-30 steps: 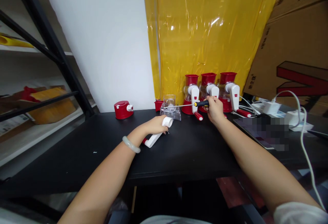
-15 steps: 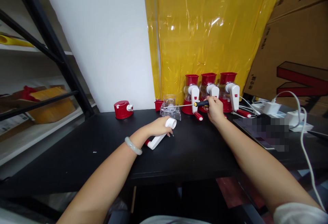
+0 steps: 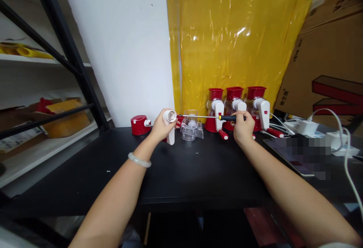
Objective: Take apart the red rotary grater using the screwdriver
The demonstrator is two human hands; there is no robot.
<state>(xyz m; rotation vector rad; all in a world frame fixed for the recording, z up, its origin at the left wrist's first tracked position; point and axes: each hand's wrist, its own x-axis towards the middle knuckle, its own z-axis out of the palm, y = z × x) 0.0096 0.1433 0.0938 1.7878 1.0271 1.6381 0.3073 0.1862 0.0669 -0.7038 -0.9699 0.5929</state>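
My left hand [image 3: 161,127] is closed around a white crank handle [image 3: 170,137], its round hollow end tilted up and facing me. In my right hand [image 3: 244,126] is a screwdriver [image 3: 228,118] with a black and yellow handle, held level and pointing left. The tip of its long thin shaft reaches close to my left fingers and the hollow end; whether it touches them I cannot tell. Behind the shaft stands a clear plastic housing [image 3: 193,130], with a red part [image 3: 180,119] partly hidden beside it. A red round base [image 3: 140,125] with a white knob sits left of my left hand.
Three red and white hand-crank graters [image 3: 217,108] stand in a row at the back right. A tablet [image 3: 295,157], white chargers [image 3: 308,126] and cables lie farther right. Small pale bits [image 3: 196,152] lie on the black table [image 3: 181,180]. A shelf rack [image 3: 70,64] rises at left.
My left hand has lifted the crank handle up and left, turning its hollow end toward me. The screwdriver stays level, its tip now near that end. The view has shifted slightly.
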